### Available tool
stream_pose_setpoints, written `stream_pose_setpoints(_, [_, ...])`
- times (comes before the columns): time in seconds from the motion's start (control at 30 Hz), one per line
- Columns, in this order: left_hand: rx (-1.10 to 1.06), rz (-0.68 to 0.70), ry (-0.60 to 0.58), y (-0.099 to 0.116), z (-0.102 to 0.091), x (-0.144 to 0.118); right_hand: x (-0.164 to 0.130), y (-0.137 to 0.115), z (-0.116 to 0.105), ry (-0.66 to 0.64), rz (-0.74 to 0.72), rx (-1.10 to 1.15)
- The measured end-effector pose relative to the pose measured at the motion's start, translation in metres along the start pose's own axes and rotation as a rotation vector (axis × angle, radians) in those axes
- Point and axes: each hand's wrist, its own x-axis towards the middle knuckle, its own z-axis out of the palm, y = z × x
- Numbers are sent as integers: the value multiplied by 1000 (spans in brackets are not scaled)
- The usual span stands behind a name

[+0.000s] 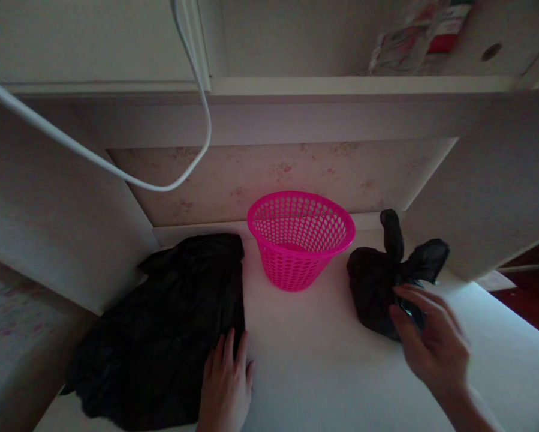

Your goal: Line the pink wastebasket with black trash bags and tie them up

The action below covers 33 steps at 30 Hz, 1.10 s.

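Note:
Spread across the white surface on the left is a flat black plastic bag [161, 336]. My left hand [226, 378] lies on its right edge with the fingers stretched out, the thumb over the bare surface. On the right stands a smaller, full black plastic bag [372, 288], its top knotted with two ends sticking up. My right hand [433, 336] pinches a bit of this tied bag at its near right side, thumb against fingers. A pink perforated plastic basket [294, 270] stands upright between the two bags, with no hand touching it.
Above is a shelf [341, 85] with red and white packages [431, 39]. A white cable [161, 187] hangs in a loop at upper left. Side panels [485, 180] enclose the white tabletop [305, 366], with floral wallpaper [269, 174] behind.

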Motion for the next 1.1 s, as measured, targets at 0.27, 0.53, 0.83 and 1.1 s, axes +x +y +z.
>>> stream_pose_setpoints(0.27, [-308, 257, -381, 10, -6, -18, -66, -52, 125, -894, 762, 570])
stream_pose_setpoints(0.53, [-510, -98, 134, -75, -62, -7, -69, -74, 202, -1022, 1027, 697])
stream_pose_setpoints(0.83, [-573, -710, 54, -197, -48, 62, -64, -85, 220, -1107, 939, 802])
stream_pose_setpoints(1.1, [-482, -830, -247, -207, -10, 73, -63, -87, 203, -1177, 831, 861])
